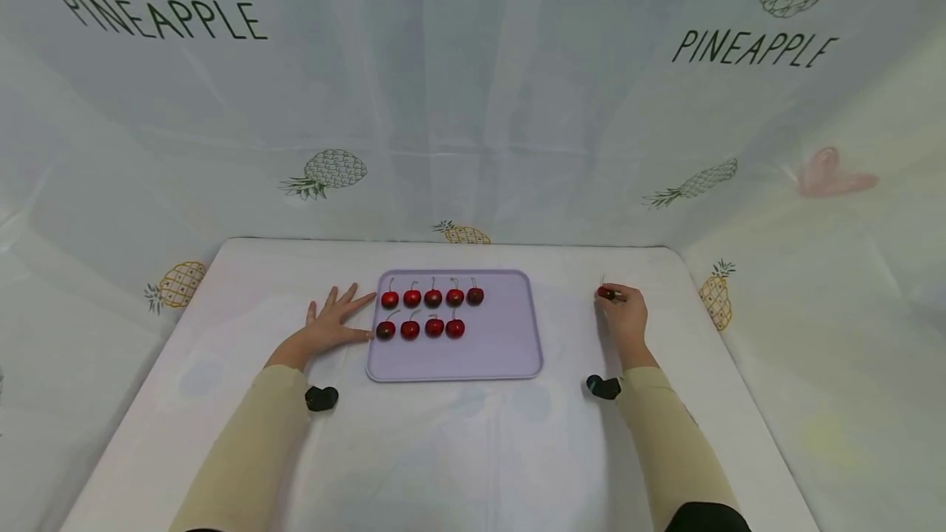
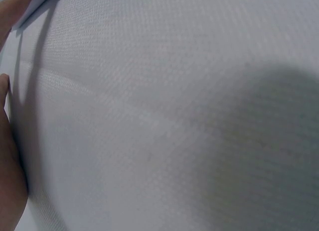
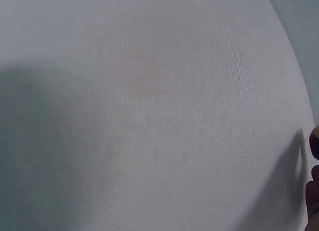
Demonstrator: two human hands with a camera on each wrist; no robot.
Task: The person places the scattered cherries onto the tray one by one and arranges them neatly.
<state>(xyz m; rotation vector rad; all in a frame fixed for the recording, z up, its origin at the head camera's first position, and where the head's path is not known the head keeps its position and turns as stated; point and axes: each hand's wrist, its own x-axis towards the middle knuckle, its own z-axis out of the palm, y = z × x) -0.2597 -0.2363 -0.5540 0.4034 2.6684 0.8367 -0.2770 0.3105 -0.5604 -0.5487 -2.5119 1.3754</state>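
Observation:
A lilac tray (image 1: 502,351) lies on the table with red cherries (image 1: 433,298) in two rows, stems pointing away from the person. The far row is longer than the near one by a single cherry. My left hand (image 1: 330,327) is spread beside the tray, its thumb and index fingertip at the left rim. My right hand (image 1: 626,317), off to the right of the tray, pinches a cherry (image 1: 606,293) between thumb and fingers, stem up. In the right wrist view only the fingertips (image 3: 312,193) and part of the dark cherry (image 3: 314,143) show at the edge.
The white-covered table (image 1: 458,450) runs up to a hanging pineapple-print cloth (image 1: 473,105) at the back and sides. A black wrist camera (image 1: 321,398) sits by the left cuff, another black camera (image 1: 603,387) by the right cuff.

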